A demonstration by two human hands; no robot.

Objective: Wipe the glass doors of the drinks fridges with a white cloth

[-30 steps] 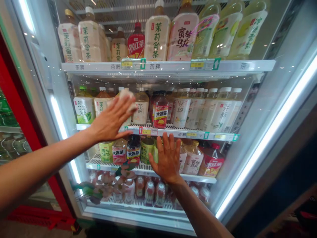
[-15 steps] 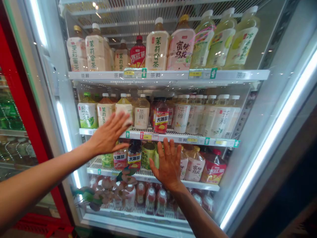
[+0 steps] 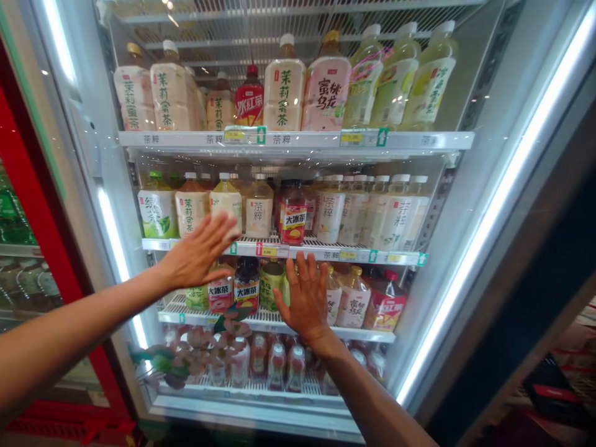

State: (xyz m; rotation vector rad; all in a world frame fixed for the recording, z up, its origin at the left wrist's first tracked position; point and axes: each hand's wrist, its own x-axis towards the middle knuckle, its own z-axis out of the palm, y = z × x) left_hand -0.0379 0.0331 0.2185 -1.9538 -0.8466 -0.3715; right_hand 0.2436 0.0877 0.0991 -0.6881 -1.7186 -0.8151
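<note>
Facing a lit drinks cooler (image 3: 223,406): left hand (image 3: 198,251) spread, overlapping a pale-labelled bottle (image 3: 225,197); right hand (image 3: 303,298) likewise, below a red-labelled bottle (image 3: 293,214). Touching anything: cannot tell.

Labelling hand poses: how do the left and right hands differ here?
The left hand sits higher in the picture; the right hand lower. The left slants up and to the right, while the right points nearly straight up. The left is blurred toward the fingertips; the right looks sharper. Both are open, fingers extended, backs showing.
</note>
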